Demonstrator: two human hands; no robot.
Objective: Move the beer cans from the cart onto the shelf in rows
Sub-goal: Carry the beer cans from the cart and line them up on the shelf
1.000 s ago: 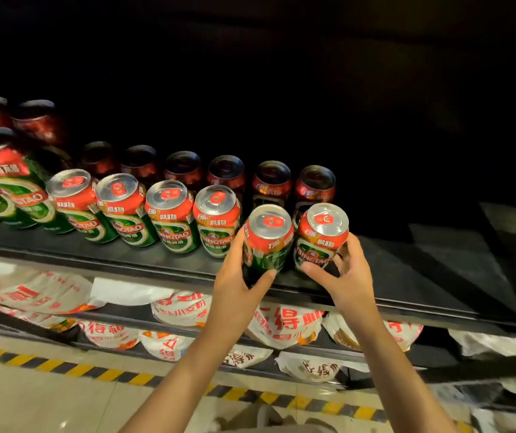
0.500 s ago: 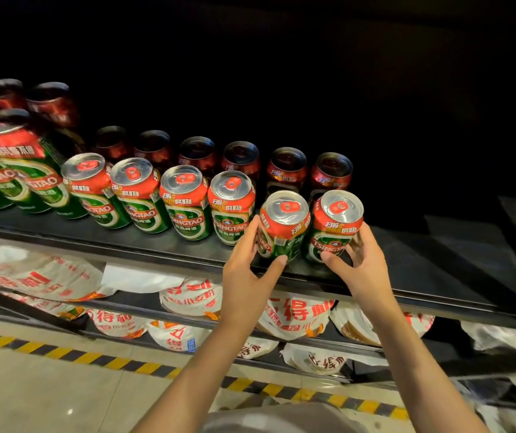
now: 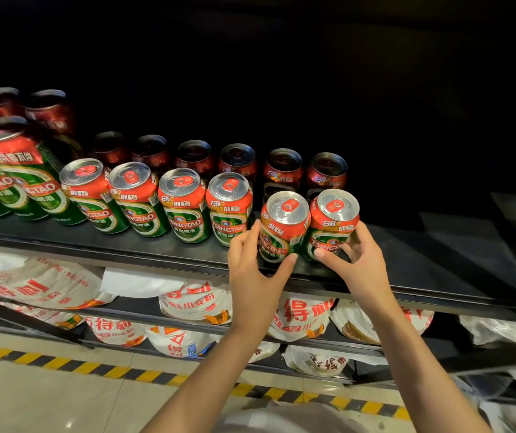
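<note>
I see my left hand (image 3: 252, 270) gripping one beer can (image 3: 281, 226) and my right hand (image 3: 358, 260) gripping a second can (image 3: 331, 223) just beside it at 3 o'clock, both standing on the dark shelf (image 3: 422, 270); at 9 o'clock a front row of cans (image 3: 159, 201) stands, with a dimmer back row (image 3: 237, 160) toward 12 o'clock

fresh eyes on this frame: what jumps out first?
Two red-and-green beer cans at the shelf's front edge, one in each grip: the left hand holds the left can, the right hand the right can, side by side at the right end of the front row of cans. Behind them a darker back row fades into shadow. Below the shelf lie white printed flour bags.
</note>
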